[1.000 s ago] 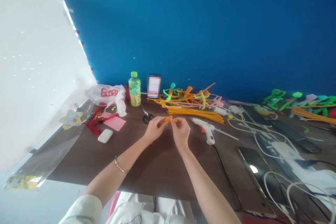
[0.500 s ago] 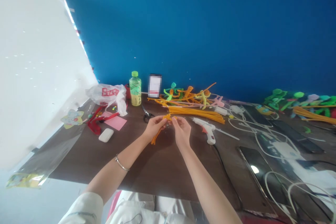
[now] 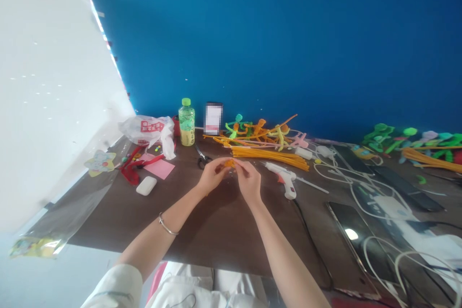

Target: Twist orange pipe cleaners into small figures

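Both my hands meet over the middle of the dark brown table (image 3: pixel 216 231). My left hand (image 3: pixel 212 175) and my right hand (image 3: pixel 248 180) pinch a small bunched orange pipe cleaner (image 3: pixel 228 163) between their fingertips. The fingers of both hands are closed on it. A silver bracelet sits on my left wrist. Just behind my hands lies a bundle of straight orange pipe cleaners (image 3: pixel 270 156), and a white glue gun (image 3: pixel 283 178) rests to the right of my right hand.
Black scissors (image 3: pixel 202 158), a green-capped bottle (image 3: pixel 186 128), a white plastic bag (image 3: pixel 149 131), pink paper (image 3: pixel 159 168) and a white case (image 3: pixel 146 186) lie left. Finished pipe-cleaner figures (image 3: pixel 260 131) stand at the back. Phones (image 3: pixel 355 240) and white cables (image 3: pixel 382 255) crowd the right.
The orange pipe cleaner's loose tail, hanging below my left hand half a second ago, is now gathered into a small bunch between my fingertips. My hands stay in the same spot.
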`<state>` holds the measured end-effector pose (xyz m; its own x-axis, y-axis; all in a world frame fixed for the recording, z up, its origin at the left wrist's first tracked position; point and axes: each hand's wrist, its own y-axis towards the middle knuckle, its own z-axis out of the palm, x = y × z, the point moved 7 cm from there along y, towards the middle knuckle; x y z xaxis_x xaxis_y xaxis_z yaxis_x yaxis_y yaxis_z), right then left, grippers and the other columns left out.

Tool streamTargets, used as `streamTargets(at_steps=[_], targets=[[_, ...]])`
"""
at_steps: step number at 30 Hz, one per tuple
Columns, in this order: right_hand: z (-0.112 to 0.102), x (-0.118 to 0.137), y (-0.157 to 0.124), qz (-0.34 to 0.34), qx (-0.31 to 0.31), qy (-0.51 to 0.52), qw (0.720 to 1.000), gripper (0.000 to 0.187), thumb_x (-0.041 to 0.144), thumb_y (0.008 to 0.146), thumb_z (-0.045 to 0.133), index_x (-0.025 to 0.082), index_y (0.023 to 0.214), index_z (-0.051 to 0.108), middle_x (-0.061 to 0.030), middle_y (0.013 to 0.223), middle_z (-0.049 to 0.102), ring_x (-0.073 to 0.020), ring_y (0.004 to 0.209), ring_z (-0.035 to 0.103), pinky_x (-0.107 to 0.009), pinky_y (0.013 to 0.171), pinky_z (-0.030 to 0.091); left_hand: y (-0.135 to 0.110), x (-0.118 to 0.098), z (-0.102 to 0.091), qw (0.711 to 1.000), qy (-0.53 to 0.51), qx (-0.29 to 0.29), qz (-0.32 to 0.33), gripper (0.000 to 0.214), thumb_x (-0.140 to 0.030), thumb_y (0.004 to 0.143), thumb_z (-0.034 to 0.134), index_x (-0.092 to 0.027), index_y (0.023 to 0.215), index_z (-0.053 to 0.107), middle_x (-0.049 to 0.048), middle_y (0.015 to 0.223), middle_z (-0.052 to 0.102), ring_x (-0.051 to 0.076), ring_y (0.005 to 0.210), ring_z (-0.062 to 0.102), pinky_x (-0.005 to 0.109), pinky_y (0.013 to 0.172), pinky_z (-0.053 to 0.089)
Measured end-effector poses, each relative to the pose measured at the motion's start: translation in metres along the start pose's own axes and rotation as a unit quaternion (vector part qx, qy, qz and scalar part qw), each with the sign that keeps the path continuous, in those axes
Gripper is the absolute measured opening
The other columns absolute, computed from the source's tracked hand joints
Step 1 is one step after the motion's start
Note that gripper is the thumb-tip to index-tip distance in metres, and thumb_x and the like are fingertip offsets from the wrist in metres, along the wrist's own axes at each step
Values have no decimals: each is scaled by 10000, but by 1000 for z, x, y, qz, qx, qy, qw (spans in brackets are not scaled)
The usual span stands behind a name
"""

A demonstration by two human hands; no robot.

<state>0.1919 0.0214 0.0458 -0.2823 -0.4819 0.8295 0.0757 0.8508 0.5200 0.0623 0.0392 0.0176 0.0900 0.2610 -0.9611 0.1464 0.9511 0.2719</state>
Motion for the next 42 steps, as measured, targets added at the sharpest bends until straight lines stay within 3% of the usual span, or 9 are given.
streamTargets(at_steps=[12,19,25,27,30,34,38,42], targets=[[1,-7,-1,53,-20,34,998,195,349,780,551,217,873,661,-47,859,665,-178,730,611,-332,710,501,-1,-7,-1,998,50,30,20,270,-311,710,607,-187,945,554,22,746,603,122,592,605,233,604,487],[-5,1,0,-19,-43,-27,999,179,326,796,526,231,866,661,-57,865,629,-197,809,582,-355,730,496,-5,-10,-1,995,97,29,23,212,-294,690,624,-190,871,586,29,740,626,125,608,587,226,618,469],[-2,11,-3,-80,-22,-110,990,187,259,802,490,284,826,674,-52,854,626,-203,847,575,-371,831,456,-4,-8,-9,994,107,-16,29,176,-228,654,645,-209,826,615,25,701,605,137,671,574,216,656,458],[-2,8,-2,-52,-26,-92,994,130,281,779,533,267,780,662,-51,822,629,-204,805,577,-373,806,461,-3,-7,-12,995,94,-28,22,163,-222,651,649,-211,810,615,25,696,600,139,679,576,213,652,457],[-1,-6,0,65,-26,22,997,93,326,718,616,232,721,618,-20,684,608,-175,637,568,-351,679,484,-3,-6,-12,997,75,-29,8,171,-239,651,655,-209,812,605,24,703,606,141,674,587,220,641,465],[11,-19,0,211,49,263,940,173,350,668,666,211,664,563,25,613,548,-113,526,515,-279,563,469,-3,-7,-5,998,60,4,2,210,-281,672,643,-192,850,573,18,702,613,140,624,603,235,602,483],[20,-16,-2,268,151,355,883,172,340,667,674,195,667,583,24,642,535,-89,531,501,-245,551,467,-4,-9,1,997,68,36,16,223,-304,704,615,-173,870,546,16,695,607,135,594,612,243,582,500],[18,-15,-2,271,152,384,869,158,306,648,710,200,715,614,24,684,552,-86,602,538,-214,593,488,-2,-5,0,999,36,25,1,280,-349,690,636,-165,870,527,15,697,609,139,588,623,255,578,519]])
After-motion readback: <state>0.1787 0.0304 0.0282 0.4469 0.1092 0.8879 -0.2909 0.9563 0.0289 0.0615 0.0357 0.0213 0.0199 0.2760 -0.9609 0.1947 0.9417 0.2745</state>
